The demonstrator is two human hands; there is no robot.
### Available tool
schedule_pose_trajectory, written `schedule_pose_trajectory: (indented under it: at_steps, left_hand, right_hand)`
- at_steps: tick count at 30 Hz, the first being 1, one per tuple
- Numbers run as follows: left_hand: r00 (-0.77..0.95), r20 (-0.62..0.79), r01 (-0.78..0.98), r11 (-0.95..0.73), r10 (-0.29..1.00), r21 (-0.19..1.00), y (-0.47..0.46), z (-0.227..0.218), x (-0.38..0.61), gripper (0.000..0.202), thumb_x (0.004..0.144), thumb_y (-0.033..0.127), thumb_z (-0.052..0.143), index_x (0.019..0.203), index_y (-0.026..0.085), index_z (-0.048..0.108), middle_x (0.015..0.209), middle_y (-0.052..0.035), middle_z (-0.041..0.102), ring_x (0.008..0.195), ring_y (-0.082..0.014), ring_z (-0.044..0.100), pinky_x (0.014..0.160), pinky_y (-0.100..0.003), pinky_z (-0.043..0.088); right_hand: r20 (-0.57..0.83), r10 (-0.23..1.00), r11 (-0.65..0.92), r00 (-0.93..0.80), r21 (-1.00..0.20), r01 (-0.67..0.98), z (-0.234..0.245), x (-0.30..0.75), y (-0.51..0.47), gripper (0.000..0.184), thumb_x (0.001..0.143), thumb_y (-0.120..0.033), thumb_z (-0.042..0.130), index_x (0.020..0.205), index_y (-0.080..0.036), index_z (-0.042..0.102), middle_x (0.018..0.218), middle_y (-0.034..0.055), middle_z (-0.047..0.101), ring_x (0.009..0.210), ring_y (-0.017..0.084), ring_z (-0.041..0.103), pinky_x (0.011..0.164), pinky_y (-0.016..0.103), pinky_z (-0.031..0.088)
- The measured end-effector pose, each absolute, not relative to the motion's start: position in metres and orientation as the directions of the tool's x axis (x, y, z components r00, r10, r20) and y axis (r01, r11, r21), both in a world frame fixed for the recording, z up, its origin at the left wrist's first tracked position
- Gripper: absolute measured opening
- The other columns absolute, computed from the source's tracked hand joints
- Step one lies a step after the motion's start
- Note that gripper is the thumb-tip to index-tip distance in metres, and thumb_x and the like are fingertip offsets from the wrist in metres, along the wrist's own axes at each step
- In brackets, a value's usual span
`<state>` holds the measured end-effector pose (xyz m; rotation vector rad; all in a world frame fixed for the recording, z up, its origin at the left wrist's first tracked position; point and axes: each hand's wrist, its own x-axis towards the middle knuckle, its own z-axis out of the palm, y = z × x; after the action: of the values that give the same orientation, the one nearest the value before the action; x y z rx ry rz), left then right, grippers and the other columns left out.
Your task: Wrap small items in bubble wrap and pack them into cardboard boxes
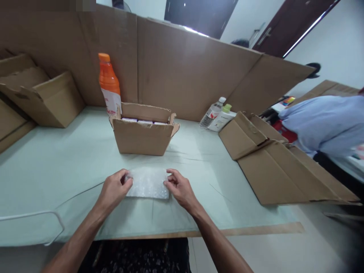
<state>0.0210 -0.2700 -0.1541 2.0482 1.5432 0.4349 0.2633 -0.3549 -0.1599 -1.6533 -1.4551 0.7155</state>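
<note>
A flat sheet or pouch of bubble wrap [148,184] lies between my hands, in front of a small open cardboard box [141,139]. My left hand [115,187] pinches its left edge between thumb and fingers. At the opposite edge, my right hand [179,187] grips the upper right side, thumb and fingers curled round it. Whether anything is inside the bubble wrap I cannot tell. Pale packages with purple edges [145,122] stand in a row inside the box, only their tops showing.
An orange bottle [109,83] stands behind the box. A clear bottle [212,113] and a white bottle with a green cap [223,118] lean at the back. Cardboard boxes [54,98] flank the left; more [273,174] lie right. A cardboard wall [182,68] closes the back. Another person [324,121] is at right.
</note>
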Motion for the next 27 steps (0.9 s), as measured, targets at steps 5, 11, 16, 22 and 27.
schedule_pose_trajectory:
  at_steps: [5, 11, 16, 22, 27]
  left_hand:
    - [0.102, 0.549, 0.553, -0.506, 0.829, 0.662, -0.242, -0.082, 0.038, 0.022, 0.090, 0.041, 0.052, 0.086, 0.022, 0.062, 0.093, -0.0046, 0.068, 0.091, -0.0203, 0.063, 0.087, -0.032, 0.050]
    - [0.129, 0.561, 0.740, -0.456, 0.818, 0.495, -0.150, -0.005, 0.060, 0.026, 0.092, 0.032, 0.048, 0.105, 0.016, 0.064, 0.102, -0.0065, 0.068, 0.095, -0.0202, 0.063, 0.090, -0.033, 0.048]
    - [0.359, 0.066, 0.876, -0.361, 0.931, 0.321, -0.083, -0.009, 0.080, 0.007, 0.068, 0.013, 0.064, 0.065, 0.019, 0.065, 0.065, -0.0040, 0.062, 0.081, -0.0263, 0.066, 0.076, -0.035, 0.047]
    - [0.372, -0.077, 0.908, -0.345, 0.925, 0.239, -0.073, -0.005, 0.085, 0.019, 0.061, 0.018, 0.078, 0.056, 0.020, 0.059, 0.064, -0.0065, 0.062, 0.084, -0.0317, 0.066, 0.079, -0.041, 0.048]
    - [0.391, 0.145, 0.851, -0.417, 0.909, 0.321, -0.090, 0.008, 0.064, 0.025, 0.083, 0.038, 0.061, 0.093, 0.018, 0.072, 0.088, -0.0070, 0.070, 0.092, -0.0265, 0.064, 0.087, -0.042, 0.045]
  right_hand:
    - [0.548, 0.803, 0.236, 0.235, -0.654, 0.718, -0.067, 0.277, -0.316, 0.012, 0.093, -0.032, 0.059, 0.094, -0.022, 0.065, 0.084, 0.0010, 0.068, 0.075, 0.015, 0.061, 0.074, 0.027, 0.052]
    - [0.647, 0.751, 0.209, 0.129, -0.419, 0.883, 0.013, 0.295, -0.215, 0.017, 0.093, -0.027, 0.054, 0.100, -0.019, 0.067, 0.091, 0.0016, 0.068, 0.082, 0.016, 0.062, 0.080, 0.029, 0.049]
    - [0.056, 0.998, -0.036, 0.039, -0.067, 0.997, 0.012, 0.288, -0.157, 0.020, 0.083, -0.013, 0.063, 0.098, -0.019, 0.074, 0.098, 0.0064, 0.074, 0.092, 0.020, 0.066, 0.080, 0.030, 0.047]
    - [-0.105, 0.994, 0.012, -0.006, 0.054, 0.998, 0.011, 0.278, -0.147, 0.013, 0.075, -0.012, 0.076, 0.087, -0.016, 0.076, 0.091, 0.0104, 0.076, 0.087, 0.023, 0.069, 0.074, 0.028, 0.047]
    - [0.136, 0.989, 0.061, -0.059, -0.017, 0.998, 0.016, 0.292, -0.157, 0.020, 0.094, -0.018, 0.056, 0.099, -0.018, 0.075, 0.095, 0.0080, 0.075, 0.087, 0.020, 0.066, 0.075, 0.027, 0.044]
